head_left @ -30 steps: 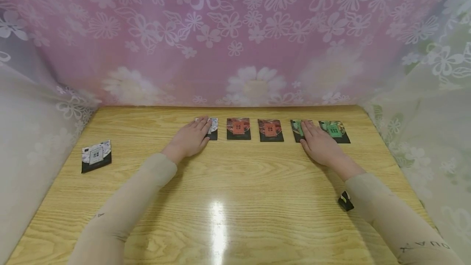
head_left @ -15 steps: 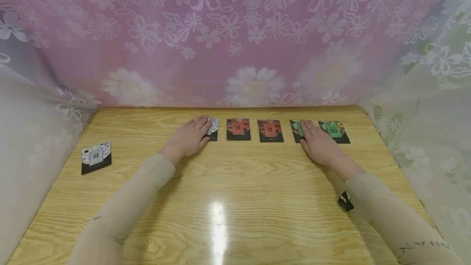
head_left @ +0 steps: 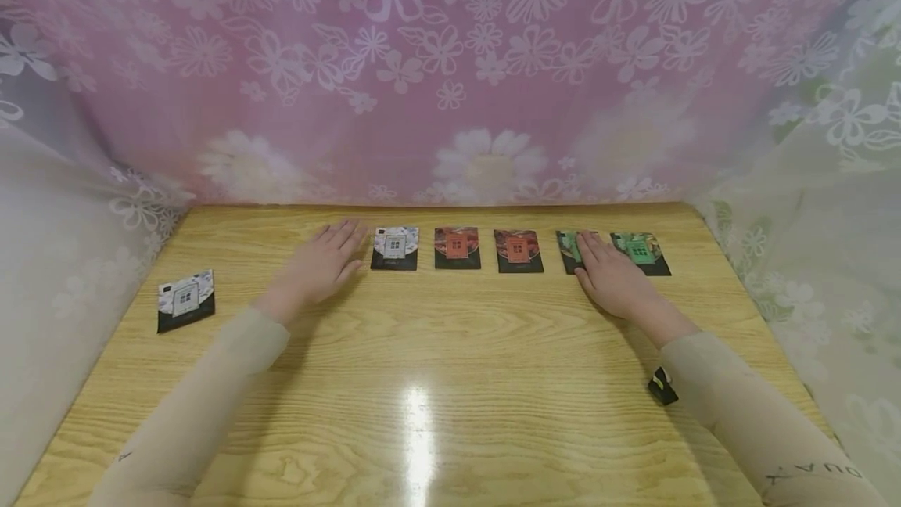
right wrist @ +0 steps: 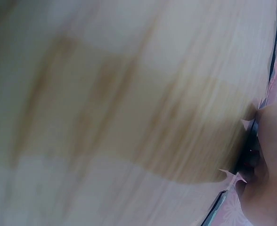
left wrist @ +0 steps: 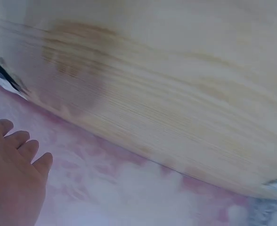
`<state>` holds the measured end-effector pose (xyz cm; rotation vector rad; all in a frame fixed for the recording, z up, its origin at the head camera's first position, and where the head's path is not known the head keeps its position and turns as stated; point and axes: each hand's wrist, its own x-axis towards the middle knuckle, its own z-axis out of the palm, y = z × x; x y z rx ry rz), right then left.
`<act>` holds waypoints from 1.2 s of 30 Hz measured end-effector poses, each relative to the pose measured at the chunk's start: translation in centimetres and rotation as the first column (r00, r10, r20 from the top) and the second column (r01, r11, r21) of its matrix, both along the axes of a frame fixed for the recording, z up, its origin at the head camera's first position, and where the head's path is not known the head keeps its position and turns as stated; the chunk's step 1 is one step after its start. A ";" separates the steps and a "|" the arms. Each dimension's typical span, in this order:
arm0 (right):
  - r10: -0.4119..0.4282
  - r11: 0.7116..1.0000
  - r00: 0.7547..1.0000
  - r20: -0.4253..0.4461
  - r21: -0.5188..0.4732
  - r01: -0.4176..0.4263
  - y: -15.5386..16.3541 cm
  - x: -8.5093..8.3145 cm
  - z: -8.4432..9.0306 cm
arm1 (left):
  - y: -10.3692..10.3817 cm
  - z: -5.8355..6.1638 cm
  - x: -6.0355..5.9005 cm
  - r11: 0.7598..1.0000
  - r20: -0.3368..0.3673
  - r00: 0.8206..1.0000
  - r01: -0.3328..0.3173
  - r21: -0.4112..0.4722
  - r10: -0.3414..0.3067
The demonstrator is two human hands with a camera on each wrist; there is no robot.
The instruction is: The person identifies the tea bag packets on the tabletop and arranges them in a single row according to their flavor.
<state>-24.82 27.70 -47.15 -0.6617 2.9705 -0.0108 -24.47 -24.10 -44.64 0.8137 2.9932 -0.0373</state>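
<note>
Glossy wooden table [head_left: 450,382], lacy curtain [head_left: 450,61]

Right sleeve [head_left: 767,421], near the desk's right front corner: dark letters, readable part "QUA", seen upside down. Left sleeve [head_left: 176,429]: small dark mark, illegible. Packets along the desk's far edge carry small label panels; print too small to read.
</note>
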 end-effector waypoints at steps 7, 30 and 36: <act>0.003 1.000 1.000 0.003 0.003 -0.003 0.0 0.1 0.0 | -4.8 0.6 1.2 0.993 0.055 0.992 -0.112 0.034 0.110; 0.009 1.000 1.000 0.005 -0.002 -0.009 0.1 0.1 0.2 | -16.6 -0.3 7.7 0.922 0.114 0.924 -0.377 0.094 0.366; 0.014 1.000 1.000 0.006 -0.005 -0.014 0.1 -0.1 0.0 | -17.9 -1.1 9.4 0.906 0.153 0.906 -0.411 0.097 0.395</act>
